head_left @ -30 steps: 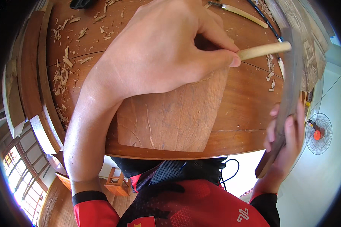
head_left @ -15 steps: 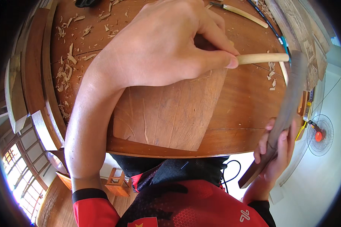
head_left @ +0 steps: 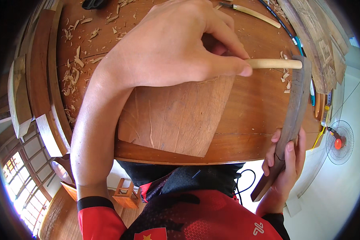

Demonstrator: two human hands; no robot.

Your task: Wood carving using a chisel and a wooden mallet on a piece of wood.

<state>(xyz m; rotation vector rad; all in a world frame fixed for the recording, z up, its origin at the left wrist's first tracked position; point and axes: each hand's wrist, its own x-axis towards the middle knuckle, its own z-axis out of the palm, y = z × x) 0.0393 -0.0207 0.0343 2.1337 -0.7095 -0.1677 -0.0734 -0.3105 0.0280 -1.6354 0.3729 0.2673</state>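
The shirt [head_left: 196, 219] bore a white emblem [head_left: 259, 229] and a red patch [head_left: 160, 233] with a yellow star [head_left: 148, 237]. Marks on the black rod [head_left: 282, 23] were illegible.

The handle [head_left: 277, 63] is smooth wood; the bar [head_left: 295, 100], matt.

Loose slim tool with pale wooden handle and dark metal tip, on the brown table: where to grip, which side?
Probably mid-length on the pale wooden handle, from above and the person's side: it lies uncovered; the dark metal tip points left, clear of that grip; a slim black rod crowds the far side.
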